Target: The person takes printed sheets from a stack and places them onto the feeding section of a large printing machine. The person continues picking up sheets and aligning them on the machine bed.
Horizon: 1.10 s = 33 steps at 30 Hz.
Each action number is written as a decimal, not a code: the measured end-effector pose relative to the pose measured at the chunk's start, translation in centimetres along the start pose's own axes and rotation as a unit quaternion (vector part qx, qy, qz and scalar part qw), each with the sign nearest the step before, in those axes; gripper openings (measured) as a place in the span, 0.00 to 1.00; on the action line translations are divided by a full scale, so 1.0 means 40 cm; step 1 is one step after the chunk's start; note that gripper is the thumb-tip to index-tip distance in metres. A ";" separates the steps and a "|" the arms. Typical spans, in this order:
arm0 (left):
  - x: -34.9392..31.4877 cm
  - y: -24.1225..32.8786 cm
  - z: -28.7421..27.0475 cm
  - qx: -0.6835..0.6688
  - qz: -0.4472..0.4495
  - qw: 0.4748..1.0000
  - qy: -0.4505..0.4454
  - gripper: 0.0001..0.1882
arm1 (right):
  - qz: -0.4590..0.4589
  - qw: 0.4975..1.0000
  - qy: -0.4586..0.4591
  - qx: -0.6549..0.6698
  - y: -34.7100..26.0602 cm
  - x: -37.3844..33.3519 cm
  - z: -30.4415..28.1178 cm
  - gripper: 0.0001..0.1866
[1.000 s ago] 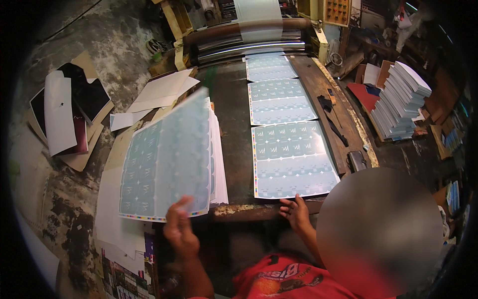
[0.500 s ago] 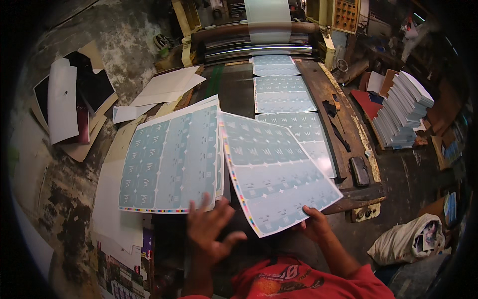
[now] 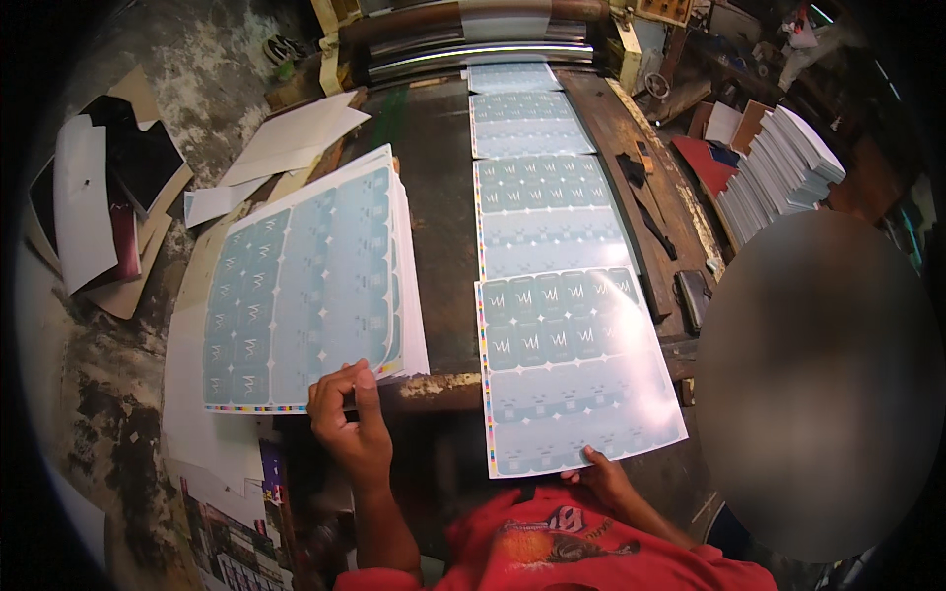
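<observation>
My right hand (image 3: 601, 479) grips the near edge of a printed sheet (image 3: 557, 369), its thumb lying on top. The sheet is pale blue-green with rows of rounded panels and a coloured strip down its left edge. Its far end meets another printed sheet (image 3: 542, 212) on the dark bed. To the left, a stack of similar sheets (image 3: 305, 281) fans slightly along its right side. My left hand (image 3: 350, 414) is at that stack's near right corner, fingers curled and thumb pressed close to them. Whether paper is pinched there cannot be made out.
Shiny rollers (image 3: 483, 57) span the bed's far end, with sheets lined up below them. White boards (image 3: 296, 143) lie beyond the stack. On the right are a dark strap (image 3: 655, 227), a dark case (image 3: 693, 297) and piled paper (image 3: 783, 172). A blurred grey oval covers the lower right.
The sheet in my right hand has swung from a slant beside the stack to straight in line with the bed's sheets. My left hand's spread fingers have closed at the stack's corner.
</observation>
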State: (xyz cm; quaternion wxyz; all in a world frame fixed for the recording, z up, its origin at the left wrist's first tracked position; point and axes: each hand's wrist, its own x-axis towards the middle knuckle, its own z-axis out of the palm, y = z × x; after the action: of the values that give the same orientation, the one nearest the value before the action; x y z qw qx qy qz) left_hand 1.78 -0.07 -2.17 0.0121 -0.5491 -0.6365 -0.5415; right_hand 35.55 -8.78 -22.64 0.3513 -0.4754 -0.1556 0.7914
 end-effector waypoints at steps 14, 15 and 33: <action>0.009 -0.005 -0.046 0.043 -0.001 0.995 -0.091 0.11 | -0.019 0.998 0.008 0.059 -0.071 0.068 0.060 0.27; 0.017 0.002 -0.051 0.032 -0.003 0.994 -0.106 0.10 | -0.018 0.997 0.016 0.071 -0.081 0.083 0.061 0.27; -0.001 -0.133 -0.065 -0.064 -0.151 0.982 -0.099 0.17 | -0.219 0.967 0.076 0.105 -0.109 0.262 0.162 0.34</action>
State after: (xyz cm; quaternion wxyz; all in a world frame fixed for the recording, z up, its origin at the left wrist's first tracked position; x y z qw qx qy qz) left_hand -3.51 -0.91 -4.72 -0.1681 -0.4976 -0.6738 -0.5198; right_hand 28.57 2.25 -23.61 0.5749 -0.4490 -0.1443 0.6686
